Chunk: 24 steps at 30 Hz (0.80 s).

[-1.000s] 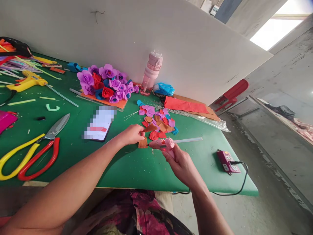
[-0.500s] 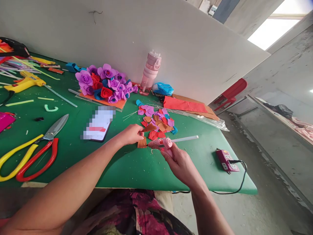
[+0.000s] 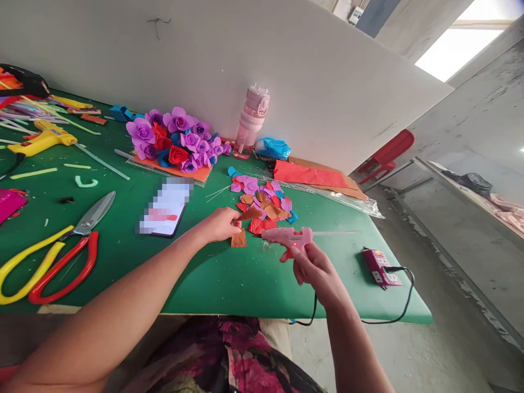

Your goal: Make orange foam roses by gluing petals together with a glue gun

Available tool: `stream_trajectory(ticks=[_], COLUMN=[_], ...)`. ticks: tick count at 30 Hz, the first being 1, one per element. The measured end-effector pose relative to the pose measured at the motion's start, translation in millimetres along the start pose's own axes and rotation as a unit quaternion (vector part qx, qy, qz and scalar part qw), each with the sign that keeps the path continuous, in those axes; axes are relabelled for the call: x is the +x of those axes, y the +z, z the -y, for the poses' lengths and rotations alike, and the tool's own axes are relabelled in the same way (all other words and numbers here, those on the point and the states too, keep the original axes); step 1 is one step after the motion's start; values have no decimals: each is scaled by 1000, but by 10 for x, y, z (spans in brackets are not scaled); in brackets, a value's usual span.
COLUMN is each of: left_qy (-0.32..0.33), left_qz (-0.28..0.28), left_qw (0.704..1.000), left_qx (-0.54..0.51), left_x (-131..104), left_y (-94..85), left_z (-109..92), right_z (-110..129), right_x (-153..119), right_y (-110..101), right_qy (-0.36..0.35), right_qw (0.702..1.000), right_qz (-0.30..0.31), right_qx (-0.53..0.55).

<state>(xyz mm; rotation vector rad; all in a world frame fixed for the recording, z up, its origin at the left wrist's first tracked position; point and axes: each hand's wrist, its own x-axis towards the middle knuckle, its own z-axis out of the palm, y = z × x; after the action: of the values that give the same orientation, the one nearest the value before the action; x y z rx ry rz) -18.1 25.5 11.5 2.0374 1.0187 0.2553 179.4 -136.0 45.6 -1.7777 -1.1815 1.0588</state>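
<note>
My left hand (image 3: pixel 223 224) is closed in a pinch on a brown crepe-paper piece (image 3: pixel 239 238), which shows just below the fingertips. Another brown piece (image 3: pixel 251 214) touches or lies close by the same fingers; I cannot tell whether it is gripped too. In my right hand (image 3: pixel 317 267) is a pink hot glue gun (image 3: pixel 289 238), fingers wrapped round its handle. Its nozzle points left, apart from the brown paper, and a clear glue stick (image 3: pixel 335 233) sticks out of its back. Cut petals (image 3: pixel 272 208) in purple, red, brown and blue lie heaped beyond my hands.
Left on the green table (image 3: pixel 196 295) are large scissors (image 3: pixel 88 224), a phone (image 3: pixel 166 207) and a yellow glue gun (image 3: pixel 45 137). Paper flowers (image 3: pixel 180 136), a pink bottle (image 3: pixel 251 120) and red paper (image 3: pixel 309 174) lie farther back. A power strip (image 3: pixel 380 267) sits right, its cord over the edge.
My right hand has drawn the glue gun away to the right, its nozzle leaving the brown paper. The left hand stays in nearly the same place.
</note>
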Motion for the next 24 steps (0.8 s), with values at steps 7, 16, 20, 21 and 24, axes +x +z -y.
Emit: stream_trajectory(ticks=[7,16,20,21,24], left_qy=[-11,-17,-16,-12,5], left_qz=[-8,-20,-12,-7,0], left_qw=[1000,999,998,997,992], left_qx=[-10,-27,-61,-76,-123], left_x=[9,-13,0,1,-9], left_y=[15,6,0,-6,-38], left_z=[2,-23,6,10,-2], right_z=[-403,-734,-631,-590,-405], right_x=[218,513,516,502,457], right_y=[-475,-607,-676,-687,-612], right_qy=[61,83,89,91,55], right_qw=[953,951,943,922,880], right_qz=[-198,-243,-278,-291,-346], right_qx=[222,173,-160,-239,-320])
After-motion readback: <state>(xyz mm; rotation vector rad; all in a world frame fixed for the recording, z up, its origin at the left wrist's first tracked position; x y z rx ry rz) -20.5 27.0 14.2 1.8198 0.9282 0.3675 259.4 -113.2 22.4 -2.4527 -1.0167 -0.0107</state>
